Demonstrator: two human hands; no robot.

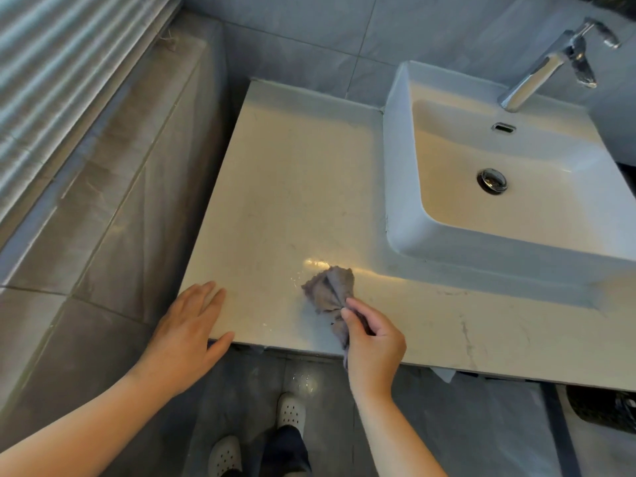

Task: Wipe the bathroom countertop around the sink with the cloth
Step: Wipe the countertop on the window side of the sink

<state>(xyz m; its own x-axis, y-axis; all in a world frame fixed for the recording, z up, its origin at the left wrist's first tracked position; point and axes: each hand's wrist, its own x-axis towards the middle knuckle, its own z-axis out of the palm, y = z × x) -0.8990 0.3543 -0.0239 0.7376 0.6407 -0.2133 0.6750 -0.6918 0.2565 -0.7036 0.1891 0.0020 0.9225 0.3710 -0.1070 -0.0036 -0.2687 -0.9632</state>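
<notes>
A pale stone countertop (296,187) fills the middle of the view, with a white rectangular sink (406,187) set on its right part. A small grey-brown cloth (328,289) lies bunched on the counter near the front edge, left of the sink's front corner. My right hand (373,342) pinches the near end of the cloth between thumb and fingers. My left hand (187,333) rests flat on the counter's front left corner, fingers spread, holding nothing. Wet drops glint on the counter just left of the cloth.
A chrome faucet (547,68) stands behind the sink at the upper right. A grey tiled ledge (113,187) runs along the left under window blinds. Below the counter edge are my feet in white clogs (292,409) on a dark tiled floor. A dark bin (602,409) sits at lower right.
</notes>
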